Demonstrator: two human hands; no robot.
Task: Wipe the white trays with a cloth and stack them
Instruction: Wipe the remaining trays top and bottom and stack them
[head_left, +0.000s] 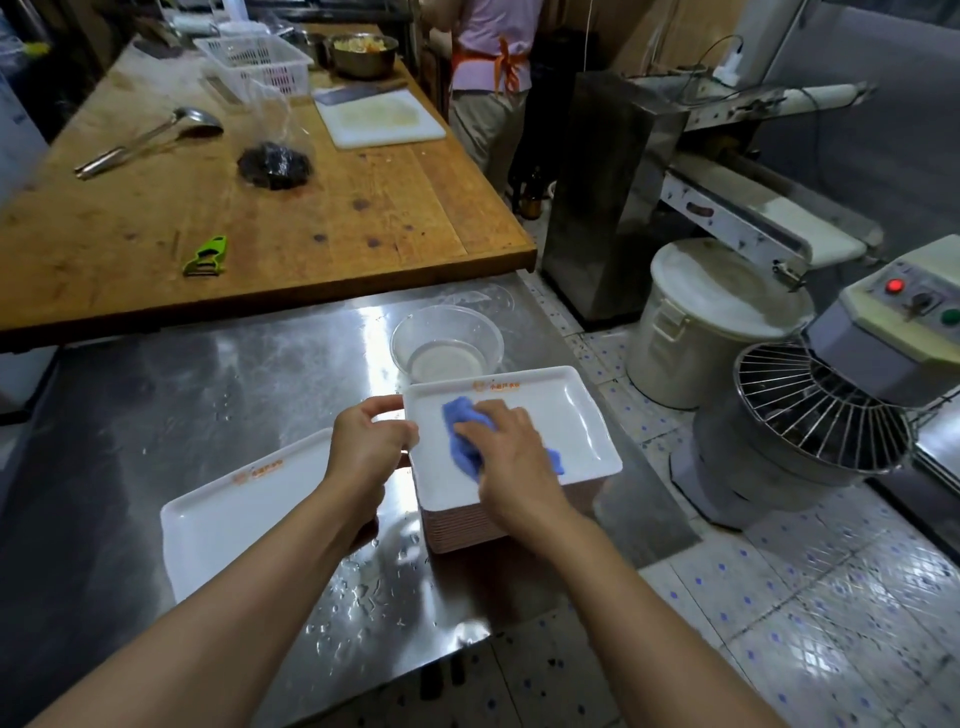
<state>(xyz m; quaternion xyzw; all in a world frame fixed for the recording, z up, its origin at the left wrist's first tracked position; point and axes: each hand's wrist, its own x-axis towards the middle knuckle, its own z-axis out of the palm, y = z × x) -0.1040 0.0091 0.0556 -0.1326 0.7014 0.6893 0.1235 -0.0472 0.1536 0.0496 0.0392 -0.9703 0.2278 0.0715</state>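
Note:
A tall stack of white trays stands on the wet steel table. On the top tray, which carries an orange logo at its far rim, my right hand presses a blue cloth. My left hand grips that top tray's left rim. A single white tray lies flat on the table to the left, partly hidden by my left forearm.
A clear bowl of water sits just behind the stack. Beyond it, a wooden table holds a green peeler, a ladle and a cutting board. To the right stand a dough mixer and a white bucket. A person stands at the back.

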